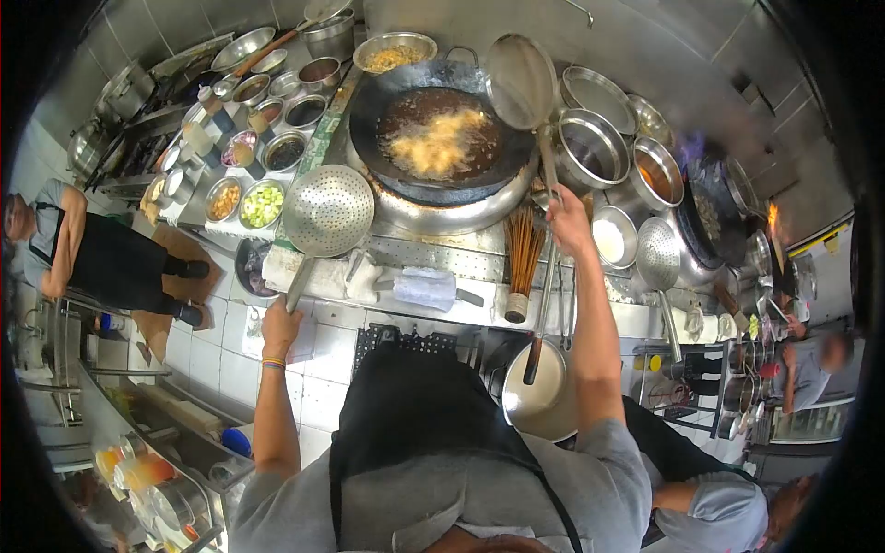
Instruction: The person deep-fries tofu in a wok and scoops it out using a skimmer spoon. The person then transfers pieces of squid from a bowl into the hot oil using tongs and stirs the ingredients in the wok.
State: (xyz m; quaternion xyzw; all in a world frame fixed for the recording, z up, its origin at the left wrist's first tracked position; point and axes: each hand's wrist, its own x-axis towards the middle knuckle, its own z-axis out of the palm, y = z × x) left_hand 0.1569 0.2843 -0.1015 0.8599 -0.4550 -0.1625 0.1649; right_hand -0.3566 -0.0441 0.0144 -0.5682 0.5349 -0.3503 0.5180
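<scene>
My left hand [281,327] is closed round the handle of a round perforated skimmer [328,210], held flat over the counter's front edge, left of the wok. My right hand [570,221] grips the long handle of a fine-mesh strainer [521,81], whose round head is raised at the wok's back right rim. A rod with a dark grip [532,361] runs down below that hand. In the black wok [369,124], golden battered pieces [435,147] bubble in dark oil. Neither tool's head is in the oil.
Bowls of green chopped vegetables [262,205] and sauces crowd the left counter. A bamboo brush [522,267] stands at the front edge, near a steel pot [595,147]. A second wok [710,207] is at right, with flame beyond. Co-workers stand left [101,244] and right [728,511].
</scene>
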